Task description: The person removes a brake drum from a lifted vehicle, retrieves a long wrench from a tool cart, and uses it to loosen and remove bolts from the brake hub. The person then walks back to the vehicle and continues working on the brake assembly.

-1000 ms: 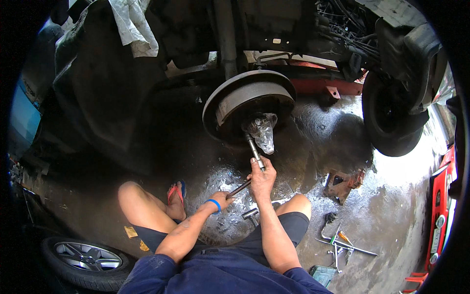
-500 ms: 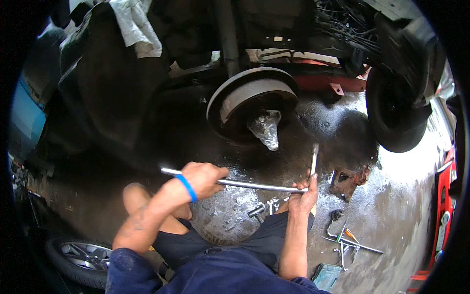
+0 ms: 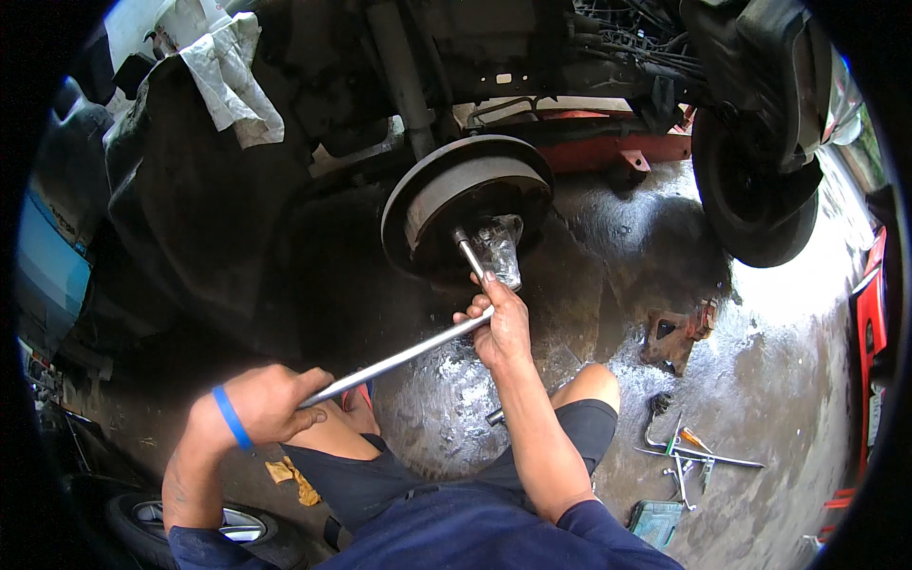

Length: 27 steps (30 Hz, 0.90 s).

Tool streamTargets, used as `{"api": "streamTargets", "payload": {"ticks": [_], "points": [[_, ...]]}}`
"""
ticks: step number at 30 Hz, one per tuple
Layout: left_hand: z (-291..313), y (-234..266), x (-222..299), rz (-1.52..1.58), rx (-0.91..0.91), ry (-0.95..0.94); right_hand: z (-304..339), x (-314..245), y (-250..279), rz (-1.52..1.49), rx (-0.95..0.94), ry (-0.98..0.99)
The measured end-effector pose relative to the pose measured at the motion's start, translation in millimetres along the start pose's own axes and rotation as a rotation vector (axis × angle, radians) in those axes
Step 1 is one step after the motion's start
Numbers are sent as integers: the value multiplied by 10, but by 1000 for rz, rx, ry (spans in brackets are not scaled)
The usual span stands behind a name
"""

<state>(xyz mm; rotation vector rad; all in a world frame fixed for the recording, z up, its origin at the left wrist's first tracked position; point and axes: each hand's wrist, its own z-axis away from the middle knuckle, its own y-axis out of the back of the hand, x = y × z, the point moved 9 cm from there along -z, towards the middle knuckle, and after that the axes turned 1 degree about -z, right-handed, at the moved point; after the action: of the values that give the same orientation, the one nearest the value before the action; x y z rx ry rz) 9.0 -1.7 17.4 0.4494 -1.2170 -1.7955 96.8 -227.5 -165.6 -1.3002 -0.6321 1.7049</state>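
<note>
A long silver breaker bar point(image 3: 399, 359) slants across in front of me, rising to the right. My left hand point(image 3: 271, 404), with a blue wristband, is closed around its lower end. At the upper end my right hand point(image 3: 503, 331) grips the bar's head and the base of a short extension with a socket point(image 3: 465, 243). That socket meets the dark face of the round grey brake drum point(image 3: 418, 214); whether it sits on a bolt is too dark to tell. Beside it, a plastic-wrapped stub point(image 3: 505, 249) sticks out from the drum's centre.
A rusty jack stand point(image 3: 670, 340) stands on the wet floor at right, with several hand tools point(image 3: 698, 456) and a green case point(image 3: 655, 522) nearer me. A tyre point(image 3: 755, 195) hangs at far right; a wheel point(image 3: 195, 522) lies lower left. A white cloth point(image 3: 233, 81) drapes upper left.
Both hands have swung the breaker bar: its right end moved up and left, bringing the socket to the drum. My left hand moved down and left, nearer the bar's end.
</note>
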Motion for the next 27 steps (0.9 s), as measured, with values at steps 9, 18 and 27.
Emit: {"api": "streamTargets", "payload": {"ticks": [9,18,27], "points": [[80,711,178,-242,94,45,-187,136,-117,-154,-53,-100],[384,1556,932,-938,703,-199,-254,175,-70,-293,8,-187],[139,252,-875,-153,276,251,-315,148,-52,-63,36,67]]}}
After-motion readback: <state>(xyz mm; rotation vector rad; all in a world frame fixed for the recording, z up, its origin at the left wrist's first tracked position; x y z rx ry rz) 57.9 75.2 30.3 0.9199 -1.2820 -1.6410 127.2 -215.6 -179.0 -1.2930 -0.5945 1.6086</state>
